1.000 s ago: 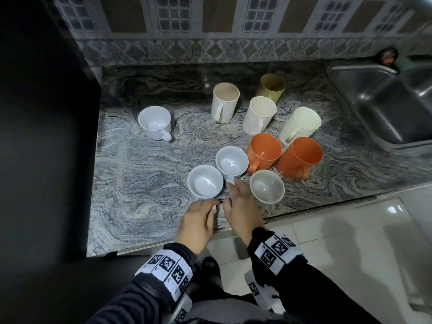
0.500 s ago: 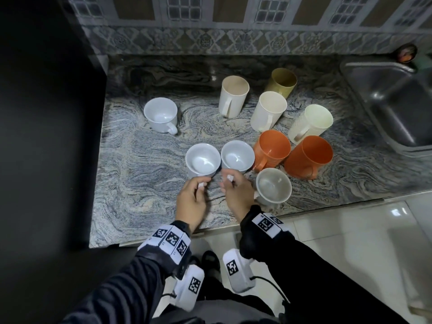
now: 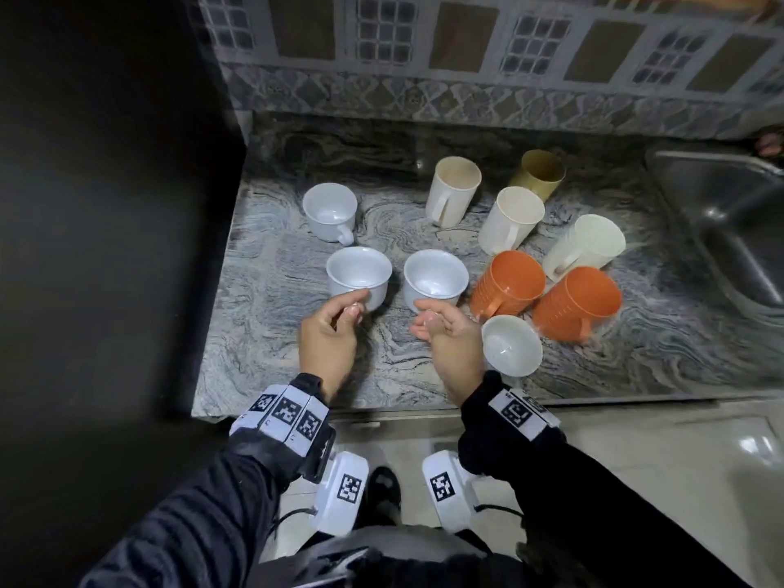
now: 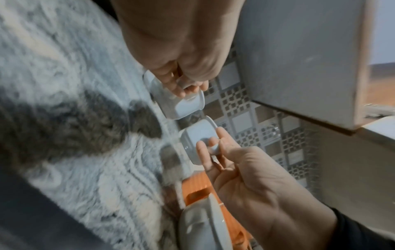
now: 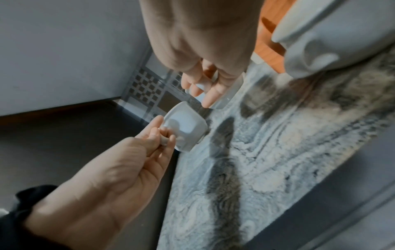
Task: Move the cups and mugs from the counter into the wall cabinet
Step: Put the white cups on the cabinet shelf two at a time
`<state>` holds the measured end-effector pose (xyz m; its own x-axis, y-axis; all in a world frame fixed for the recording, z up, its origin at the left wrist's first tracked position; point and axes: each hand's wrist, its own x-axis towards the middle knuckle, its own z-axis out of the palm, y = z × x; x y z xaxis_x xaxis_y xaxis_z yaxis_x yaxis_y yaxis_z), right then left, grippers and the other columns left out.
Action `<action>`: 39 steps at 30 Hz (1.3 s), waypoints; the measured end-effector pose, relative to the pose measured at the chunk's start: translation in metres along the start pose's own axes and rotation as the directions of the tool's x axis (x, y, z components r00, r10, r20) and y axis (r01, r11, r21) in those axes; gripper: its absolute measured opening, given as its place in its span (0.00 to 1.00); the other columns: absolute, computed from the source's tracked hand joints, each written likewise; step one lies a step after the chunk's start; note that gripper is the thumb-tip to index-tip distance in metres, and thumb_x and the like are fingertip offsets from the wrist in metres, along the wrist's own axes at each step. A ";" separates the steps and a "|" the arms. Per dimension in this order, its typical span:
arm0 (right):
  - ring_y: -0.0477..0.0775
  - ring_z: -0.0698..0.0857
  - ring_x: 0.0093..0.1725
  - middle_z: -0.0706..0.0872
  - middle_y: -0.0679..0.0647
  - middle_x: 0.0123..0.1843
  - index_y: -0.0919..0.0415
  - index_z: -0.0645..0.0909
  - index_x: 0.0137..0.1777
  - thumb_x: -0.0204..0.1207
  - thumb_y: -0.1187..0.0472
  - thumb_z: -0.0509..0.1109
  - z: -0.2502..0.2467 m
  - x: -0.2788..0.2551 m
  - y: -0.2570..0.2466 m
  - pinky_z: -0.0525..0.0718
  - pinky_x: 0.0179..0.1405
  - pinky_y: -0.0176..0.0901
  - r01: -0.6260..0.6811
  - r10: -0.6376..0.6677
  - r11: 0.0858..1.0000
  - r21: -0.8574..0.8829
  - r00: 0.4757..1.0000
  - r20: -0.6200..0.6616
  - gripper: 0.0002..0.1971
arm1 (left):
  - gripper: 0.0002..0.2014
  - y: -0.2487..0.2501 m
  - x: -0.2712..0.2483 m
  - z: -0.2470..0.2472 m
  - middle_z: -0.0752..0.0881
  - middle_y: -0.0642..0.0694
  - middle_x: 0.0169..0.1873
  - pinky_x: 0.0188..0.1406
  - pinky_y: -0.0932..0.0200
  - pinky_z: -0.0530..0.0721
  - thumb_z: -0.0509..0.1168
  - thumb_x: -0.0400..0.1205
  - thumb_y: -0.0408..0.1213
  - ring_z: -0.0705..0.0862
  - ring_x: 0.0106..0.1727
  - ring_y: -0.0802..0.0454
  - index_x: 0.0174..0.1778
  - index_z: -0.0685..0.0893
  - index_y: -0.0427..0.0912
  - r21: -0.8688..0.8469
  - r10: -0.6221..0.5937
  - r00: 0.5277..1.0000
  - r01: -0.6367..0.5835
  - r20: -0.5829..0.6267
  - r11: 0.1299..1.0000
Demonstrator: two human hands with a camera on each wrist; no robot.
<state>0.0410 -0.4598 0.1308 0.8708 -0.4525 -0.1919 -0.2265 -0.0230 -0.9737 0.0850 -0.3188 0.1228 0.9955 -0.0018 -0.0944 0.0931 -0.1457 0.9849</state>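
Observation:
My left hand [image 3: 354, 307] pinches the handle of a white cup [image 3: 358, 278] and holds it above the marbled counter [image 3: 271, 333]. To its right, my right hand [image 3: 428, 316] pinches the handle of a second white cup [image 3: 436, 280] at about the same height. The left wrist view shows my left fingers [image 4: 186, 88] curled round the handle of the left cup [image 4: 181, 104]. The right hand's cup [image 4: 196, 133] hangs beside it. A grey cabinet panel [image 4: 299, 59] hangs overhead.
On the counter stand a white cup [image 3: 330, 210] at the back left and another [image 3: 511, 345] near the front edge. There are also two orange mugs [image 3: 509, 284], three cream mugs [image 3: 453, 191] and an olive cup [image 3: 536, 174]. A steel sink [image 3: 721, 231] lies right, a dark wall left.
Both hands have taken the two white cups by their handles, raised them off the counter and drawn them apart. The other cups have not moved.

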 end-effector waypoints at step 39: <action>0.51 0.81 0.28 0.78 0.54 0.34 0.56 0.80 0.36 0.79 0.74 0.53 0.085 0.028 -0.381 0.85 0.23 0.31 0.393 -0.411 0.912 0.119 0.869 0.275 0.19 | 0.14 0.330 0.087 -0.129 0.90 0.45 0.53 0.63 0.49 0.84 0.62 0.79 0.32 0.87 0.57 0.46 0.54 0.89 0.48 0.131 0.557 0.766 -0.547 -0.321 0.827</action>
<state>0.1886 -0.3878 0.4855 0.9700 -0.1385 0.1997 0.1881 -0.0926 -0.9778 0.2043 -0.2398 0.4587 0.8190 0.2353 0.5233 -0.4695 -0.2494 0.8470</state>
